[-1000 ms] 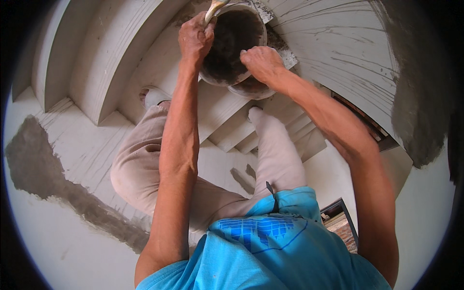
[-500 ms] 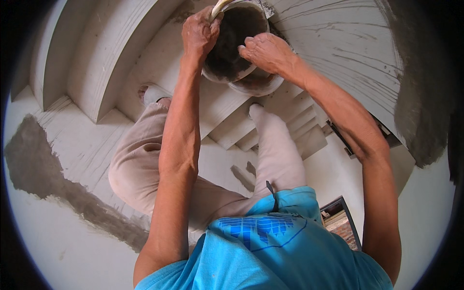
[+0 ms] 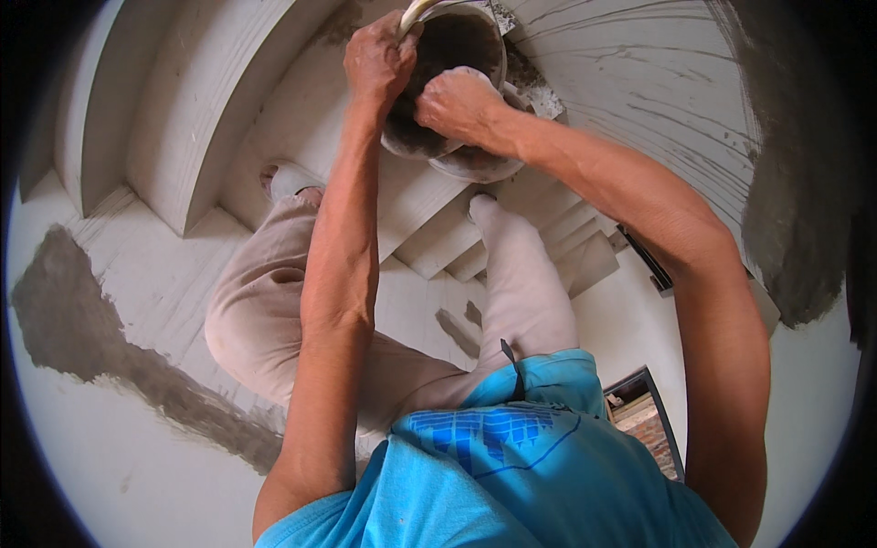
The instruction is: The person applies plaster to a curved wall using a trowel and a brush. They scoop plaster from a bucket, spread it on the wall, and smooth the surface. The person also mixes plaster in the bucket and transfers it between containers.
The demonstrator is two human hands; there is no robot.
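Head view: left hand (image 3: 376, 60) clenches pale handle (image 3: 414, 15) slanting up rightward; right hand (image 3: 459, 102) curled, contents unclear

Left head-worn fisheye, wide view facing down, hands (image 3: 379, 60) fairly near.

My hands (image 3: 379, 62): two
Buckets (image 3: 477, 168): two
Pale handle (image 3: 415, 13): one
My trouser legs (image 3: 258, 306): two
My blue shirt (image 3: 521, 484): one
Stair steps (image 3: 178, 119): several, exact count unclear to me
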